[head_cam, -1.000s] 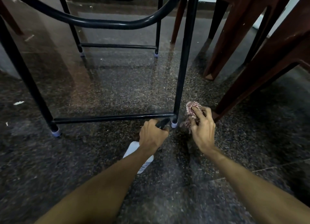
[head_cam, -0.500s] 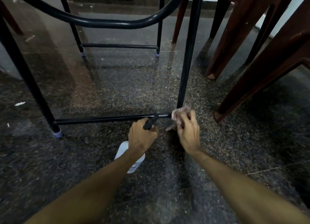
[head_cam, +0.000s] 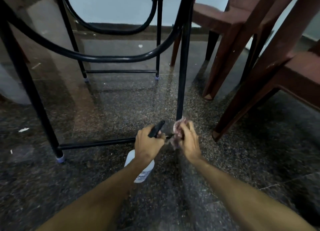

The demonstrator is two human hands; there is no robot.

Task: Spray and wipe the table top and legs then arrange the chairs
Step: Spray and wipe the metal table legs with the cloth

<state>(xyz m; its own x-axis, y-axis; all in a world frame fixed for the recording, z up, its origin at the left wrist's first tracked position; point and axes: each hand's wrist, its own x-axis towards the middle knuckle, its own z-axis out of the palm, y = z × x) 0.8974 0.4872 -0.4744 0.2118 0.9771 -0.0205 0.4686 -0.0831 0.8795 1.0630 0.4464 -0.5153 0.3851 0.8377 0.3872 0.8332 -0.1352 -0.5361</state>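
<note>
Speckled dark floor (head_cam: 103, 109), left hand (head_cam: 149, 144) curled round white spray bottle (head_cam: 147, 172) by its black trigger head, right hand (head_cam: 187, 140) gripping blurred cloth (head_cam: 177, 128) against black table leg (head_cam: 183, 66) near its foot, brown chairs (head_cam: 216, 18) beside.

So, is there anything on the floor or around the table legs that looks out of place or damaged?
Only litter: a small white scrap lies on the dark floor left of the near-left table leg, and another scrap lies farther back. Nothing looks spilled or broken.
</note>
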